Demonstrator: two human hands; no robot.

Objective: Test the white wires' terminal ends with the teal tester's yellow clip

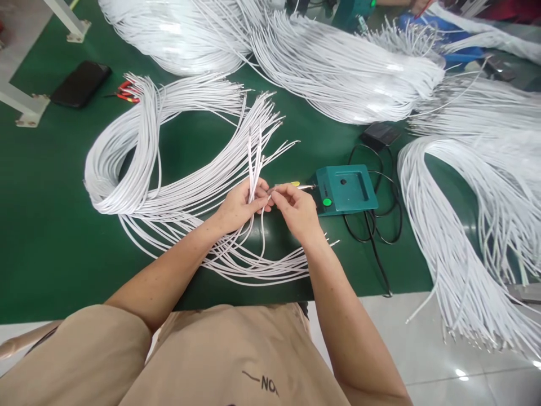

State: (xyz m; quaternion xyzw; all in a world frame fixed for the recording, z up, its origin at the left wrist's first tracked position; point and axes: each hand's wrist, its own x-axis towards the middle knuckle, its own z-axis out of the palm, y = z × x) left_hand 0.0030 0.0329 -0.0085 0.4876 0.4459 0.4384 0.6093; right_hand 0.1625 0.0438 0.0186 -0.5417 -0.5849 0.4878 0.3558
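My left hand (pixel 242 204) is closed around a small bunch of thin white cables (pixel 253 163) whose ends stick up past my fingers. Just to its right, my right hand (pixel 296 207) pinches the end of one white cable, near a metal tip with a yellow mark (pixel 296 184). That tip juts from the left side of a small teal box (pixel 346 189) with a green button. A large loop of the same white cables (pixel 127 163) lies on the green table (pixel 42 225) left of my hands.
Big heaps of white cables (pixel 338 67) cover the far side, and another bundle (pixel 465 237) hangs over the table's right edge. A black cord (pixel 372 225) trails from the teal box. A black phone (pixel 80 83) and red-handled cutters (pixel 127 91) lie at the far left.
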